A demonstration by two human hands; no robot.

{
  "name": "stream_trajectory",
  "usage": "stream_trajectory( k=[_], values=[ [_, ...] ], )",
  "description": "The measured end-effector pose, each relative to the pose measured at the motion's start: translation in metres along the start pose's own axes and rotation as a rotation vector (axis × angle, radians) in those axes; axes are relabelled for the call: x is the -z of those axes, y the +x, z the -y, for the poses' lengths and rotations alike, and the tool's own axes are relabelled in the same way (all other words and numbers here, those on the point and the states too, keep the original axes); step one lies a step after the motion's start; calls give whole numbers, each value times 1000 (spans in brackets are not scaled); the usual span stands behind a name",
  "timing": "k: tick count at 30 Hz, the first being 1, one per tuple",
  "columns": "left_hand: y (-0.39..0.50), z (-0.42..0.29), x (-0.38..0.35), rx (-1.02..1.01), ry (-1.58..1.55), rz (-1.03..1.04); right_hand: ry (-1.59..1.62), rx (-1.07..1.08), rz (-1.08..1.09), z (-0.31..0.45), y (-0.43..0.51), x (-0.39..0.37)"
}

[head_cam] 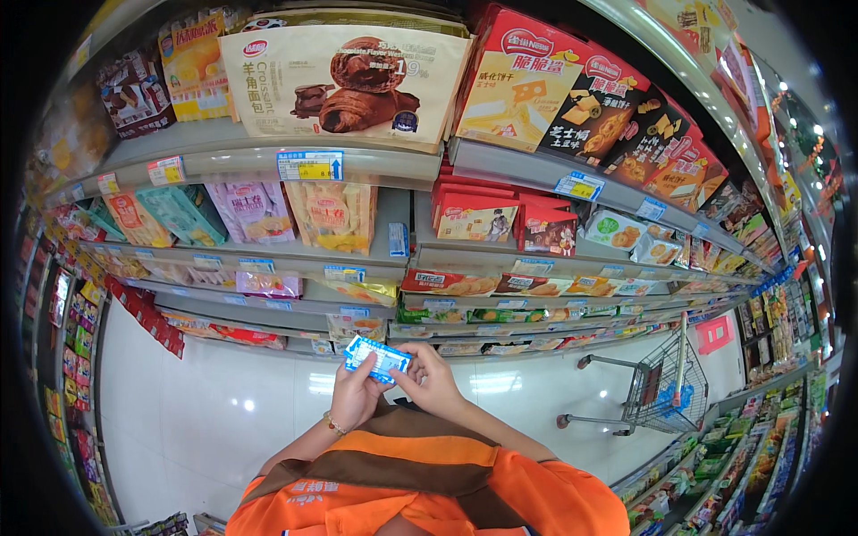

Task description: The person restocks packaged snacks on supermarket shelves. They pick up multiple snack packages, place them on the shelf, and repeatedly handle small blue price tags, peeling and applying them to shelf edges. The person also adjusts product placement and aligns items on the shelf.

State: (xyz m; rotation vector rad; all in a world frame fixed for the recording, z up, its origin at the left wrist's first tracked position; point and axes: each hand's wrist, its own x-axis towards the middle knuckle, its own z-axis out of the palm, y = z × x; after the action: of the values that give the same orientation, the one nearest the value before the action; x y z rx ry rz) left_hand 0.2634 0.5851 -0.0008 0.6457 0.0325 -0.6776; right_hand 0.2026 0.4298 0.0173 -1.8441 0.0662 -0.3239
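Observation:
Several blue-and-white shelf price labels [377,359], fanned a little, lie between my two hands in front of my body. My left hand [356,392] grips them from the left, its thumb on the face of the labels; a beaded bracelet circles that wrist. At their right edge, my right hand [429,382] holds them with thumb and bent fingers. The labels bear writing. Beyond them stands a tall store shelf with a large pack of chocolate croissants [348,87], boxes of wafer biscuits [519,87] and a yellow price label [310,166] on its edge strip.
Lower shelves hold bagged Swiss rolls [333,214] and biscuit packs [449,283]. A wire shopping cart [667,388] stands on the white tiled floor [509,429] to the right. Snack racks line the left side, and another goods shelf [710,462] is at the lower right.

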Motion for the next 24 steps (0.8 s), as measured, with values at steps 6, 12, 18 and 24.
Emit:
stream_trajectory(
  k=[6, 12, 18, 24],
  values=[
    [5, 1, 0, -50, 3, -7, -16, 37, 43, 2, 13, 7],
    [6, 7, -6, -120, -23, 0, 5, 70, 76, -1, 25, 16],
    [-3, 5, -30, -48, 2, 50, 127, 100, 58, 9, 23, 35],
    [-2, 7, -36, -28, -50, 68, 419, -50, -66, 10, 25, 44]
  ],
)
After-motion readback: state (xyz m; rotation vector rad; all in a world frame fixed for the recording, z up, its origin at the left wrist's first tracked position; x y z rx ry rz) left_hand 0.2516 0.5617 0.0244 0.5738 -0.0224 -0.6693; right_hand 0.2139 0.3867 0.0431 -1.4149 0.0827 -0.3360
